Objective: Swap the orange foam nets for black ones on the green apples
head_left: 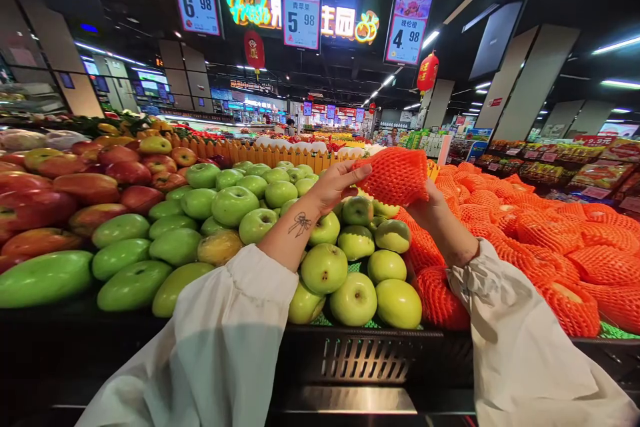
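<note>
I hold up a fruit wrapped in an orange foam net (pixel 395 175) above the produce display. My right hand (pixel 425 208) grips it from below, mostly hidden behind it. Fingertips of my left hand (pixel 336 185) touch the net's left edge, the fingers stretched out. A small bow tattoo shows on my left wrist. Both arms wear white sleeves. Under my hands lies a pile of green apples (pixel 324 268).
Red apples (pixel 90 187) fill the left of the stand, and fruits in orange nets (pixel 575 250) fill the right. A black display rim (pixel 370 353) runs along the front. Price signs (pixel 301 8) hang overhead. Distant shoppers stand in the aisle beyond.
</note>
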The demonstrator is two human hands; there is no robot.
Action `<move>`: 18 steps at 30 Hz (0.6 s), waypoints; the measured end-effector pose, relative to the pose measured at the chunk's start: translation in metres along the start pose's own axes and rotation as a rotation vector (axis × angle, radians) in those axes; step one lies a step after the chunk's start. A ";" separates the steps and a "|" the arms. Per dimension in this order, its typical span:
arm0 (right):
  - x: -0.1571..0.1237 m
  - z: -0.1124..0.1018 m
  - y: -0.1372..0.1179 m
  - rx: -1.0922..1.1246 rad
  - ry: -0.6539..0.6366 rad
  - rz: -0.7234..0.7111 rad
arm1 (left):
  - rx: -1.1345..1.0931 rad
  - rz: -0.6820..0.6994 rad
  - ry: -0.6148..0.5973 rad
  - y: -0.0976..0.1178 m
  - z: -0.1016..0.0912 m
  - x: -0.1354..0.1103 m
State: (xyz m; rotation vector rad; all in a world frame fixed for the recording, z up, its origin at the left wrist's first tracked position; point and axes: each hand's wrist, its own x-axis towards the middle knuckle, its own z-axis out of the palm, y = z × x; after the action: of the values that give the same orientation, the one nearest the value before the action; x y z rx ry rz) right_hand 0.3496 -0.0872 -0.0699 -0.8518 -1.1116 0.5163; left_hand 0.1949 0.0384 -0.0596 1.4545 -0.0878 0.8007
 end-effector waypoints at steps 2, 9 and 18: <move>0.000 0.001 -0.001 0.014 0.013 0.011 | 0.001 0.027 0.017 0.001 0.000 0.000; 0.004 -0.004 0.001 0.094 0.116 0.001 | 0.111 -0.015 -0.220 -0.001 0.003 -0.001; 0.006 -0.003 -0.002 0.214 0.191 -0.045 | 0.112 -0.102 -0.081 -0.001 0.005 0.001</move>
State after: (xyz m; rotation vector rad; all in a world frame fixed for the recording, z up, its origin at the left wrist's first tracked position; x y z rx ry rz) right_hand 0.3543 -0.0847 -0.0654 -0.6731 -0.8817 0.4957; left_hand 0.1981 0.0346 -0.0589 1.5843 -0.0307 0.6724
